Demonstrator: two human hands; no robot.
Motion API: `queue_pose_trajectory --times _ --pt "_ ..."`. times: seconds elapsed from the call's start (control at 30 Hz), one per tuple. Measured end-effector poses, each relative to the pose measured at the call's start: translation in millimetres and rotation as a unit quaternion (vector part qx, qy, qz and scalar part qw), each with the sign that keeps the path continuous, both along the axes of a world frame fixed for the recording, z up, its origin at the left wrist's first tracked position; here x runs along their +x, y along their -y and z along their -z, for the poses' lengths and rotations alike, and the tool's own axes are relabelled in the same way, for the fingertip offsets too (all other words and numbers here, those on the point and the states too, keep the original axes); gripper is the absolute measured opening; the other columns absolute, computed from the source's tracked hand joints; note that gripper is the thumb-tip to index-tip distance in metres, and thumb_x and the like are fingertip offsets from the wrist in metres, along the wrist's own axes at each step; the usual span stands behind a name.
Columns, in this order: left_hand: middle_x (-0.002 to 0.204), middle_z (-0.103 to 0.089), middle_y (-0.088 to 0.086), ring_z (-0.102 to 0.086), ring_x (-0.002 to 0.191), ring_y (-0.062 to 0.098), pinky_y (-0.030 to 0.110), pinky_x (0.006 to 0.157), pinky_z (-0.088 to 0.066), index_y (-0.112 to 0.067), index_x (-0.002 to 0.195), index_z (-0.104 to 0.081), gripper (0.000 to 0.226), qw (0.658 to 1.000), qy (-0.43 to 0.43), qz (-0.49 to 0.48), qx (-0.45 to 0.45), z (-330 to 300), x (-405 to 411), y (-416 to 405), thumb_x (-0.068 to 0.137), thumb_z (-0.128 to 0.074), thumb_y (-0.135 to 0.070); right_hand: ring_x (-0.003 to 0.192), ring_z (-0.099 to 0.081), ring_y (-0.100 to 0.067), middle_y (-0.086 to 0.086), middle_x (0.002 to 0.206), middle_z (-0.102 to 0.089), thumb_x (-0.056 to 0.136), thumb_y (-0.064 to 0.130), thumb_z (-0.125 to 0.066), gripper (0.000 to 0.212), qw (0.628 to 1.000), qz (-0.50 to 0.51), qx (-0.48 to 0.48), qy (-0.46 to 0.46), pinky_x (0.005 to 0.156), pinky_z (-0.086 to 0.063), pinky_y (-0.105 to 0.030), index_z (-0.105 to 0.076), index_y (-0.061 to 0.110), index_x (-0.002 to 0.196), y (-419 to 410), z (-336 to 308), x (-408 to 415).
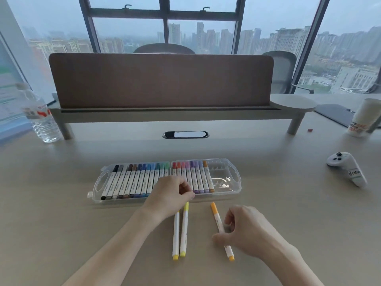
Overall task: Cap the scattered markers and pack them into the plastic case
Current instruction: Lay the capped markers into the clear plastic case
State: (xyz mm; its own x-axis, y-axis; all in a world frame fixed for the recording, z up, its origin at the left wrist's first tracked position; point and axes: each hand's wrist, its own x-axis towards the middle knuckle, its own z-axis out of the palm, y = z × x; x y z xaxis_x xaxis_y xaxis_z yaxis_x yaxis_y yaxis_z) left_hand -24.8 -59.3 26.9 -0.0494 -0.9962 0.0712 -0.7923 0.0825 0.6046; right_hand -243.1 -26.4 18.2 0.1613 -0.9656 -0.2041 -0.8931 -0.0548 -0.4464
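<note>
While the clear plastic case [224, 178] lies open on the tabletop [61, 203] with a row of capped markers filling all but its right end, the left hand [171, 195] curls its grip over the case's near edge, at the tops of two yellow markers [181, 232] lying side by side. Just to their right, the right hand [245, 230] pinches an orange marker [221, 230], capped, against the tabletop.
</note>
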Motion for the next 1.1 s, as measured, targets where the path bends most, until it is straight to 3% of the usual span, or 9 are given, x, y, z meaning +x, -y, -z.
queue_pose_trajectory --times 0.13,0.2,0.33,0.5,0.67,0.8,0.87,0.97,1.1 --pt "0.085 -0.069 -0.012 -0.063 0.081 -0.001 0.013 0.072 -0.049 -0.024 0.091 -0.073 0.007 1.0 0.0 0.015 0.002 7.3 -7.4 -2.7 0.089 -0.073 -0.031 0.072 -0.063 -0.015 0.001 0.077 -0.064 0.073 0.039 -0.068 0.022 0.999 0.023 -0.028 -0.014 0.061 -0.053 -0.03 -0.062 0.018 0.068 -10.0 0.0 7.6" --pt "0.087 -0.069 -0.011 -0.062 0.083 -0.001 0.013 0.073 -0.049 -0.023 0.095 -0.074 0.01 1.0 -0.002 0.025 0.004 9.7 -10.3 -3.0 0.09 -0.071 -0.031 0.071 -0.064 -0.018 0.0 0.076 -0.064 0.075 0.034 -0.062 0.02 0.998 0.03 -0.047 -0.011 0.063 -0.054 -0.032 -0.058 0.018 0.063 -13.3 1.1 9.7" --pt "0.091 -0.071 -0.009 -0.062 0.085 0.001 0.012 0.071 -0.044 -0.022 0.101 -0.076 0.017 0.998 -0.03 0.051 0.018 11.1 -18.1 -0.3 0.094 -0.067 -0.035 0.066 -0.065 -0.019 -0.002 0.071 -0.067 0.076 0.035 -0.059 0.025 0.997 0.042 -0.07 0.014 0.062 -0.057 -0.034 -0.064 0.013 0.067 -15.8 6.0 10.9" --pt "0.08 -0.072 0.001 -0.06 0.068 0.009 0.021 0.066 -0.048 -0.021 0.092 -0.077 0.023 0.996 -0.063 0.06 0.038 6.2 -28.6 10.9 0.095 -0.064 -0.04 0.062 -0.063 -0.015 0.001 0.065 -0.067 0.075 0.039 -0.059 0.025 0.992 0.049 -0.105 0.054 0.061 -0.057 -0.033 -0.065 0.016 0.068 -13.1 4.3 12.5" --pt "0.078 -0.074 -0.001 -0.07 0.075 0.011 0.031 0.078 -0.06 -0.017 0.086 -0.075 0.021 0.989 -0.13 0.045 0.059 1.2 -34.4 27.2 0.094 -0.068 -0.035 0.061 -0.063 -0.017 0.0 0.065 -0.066 0.077 0.039 -0.058 0.025 0.987 0.054 -0.132 0.076 0.062 -0.056 -0.036 -0.063 0.015 0.069 -3.9 -1.3 13.2" --pt "0.081 -0.075 0.008 -0.07 0.072 0.016 0.038 0.078 -0.062 -0.015 0.084 -0.074 0.017 0.981 -0.185 0.006 0.054 -4.5 -35.6 47.2 0.094 -0.068 -0.027 0.069 -0.061 -0.008 0.009 0.07 -0.065 0.079 0.035 -0.062 0.01 0.985 0.045 -0.136 0.1 0.066 -0.053 -0.026 -0.062 0.027 0.085 5.1 -0.6 13.1" --pt "0.08 -0.075 0.007 -0.068 0.07 0.015 0.039 0.078 -0.061 -0.017 0.081 -0.073 0.016 0.979 -0.197 -0.02 0.043 -6.4 -35.6 59.4 0.093 -0.069 -0.026 0.071 -0.06 -0.005 0.011 0.073 -0.064 0.08 0.031 -0.064 0.015 0.982 0.031 -0.142 0.117 0.067 -0.051 -0.022 -0.062 0.031 0.094 10.1 2.0 13.7" --pt "0.078 -0.075 0.004 -0.071 0.075 0.018 0.039 0.079 -0.061 -0.016 0.082 -0.074 0.017 0.981 -0.191 -0.037 0.029 -6.4 -38.1 80.0 0.091 -0.072 -0.03 0.073 -0.06 -0.007 0.011 0.078 -0.063 0.08 0.026 -0.064 0.022 0.978 0.013 -0.158 0.139 0.07 -0.051 -0.023 -0.059 0.032 0.101 20.3 5.2 15.3" --pt "0.074 -0.074 0.002 -0.068 0.068 0.013 0.033 0.072 -0.059 -0.012 0.082 -0.076 0.021 0.986 -0.158 -0.059 0.006 -5.8 -43.7 110.4 0.09 -0.073 -0.032 0.077 -0.058 -0.008 0.012 0.085 -0.061 0.086 0.025 -0.065 0.015 0.969 -0.004 -0.197 0.152 0.074 -0.05 -0.024 -0.063 0.027 0.101 44.2 6.6 16.3"
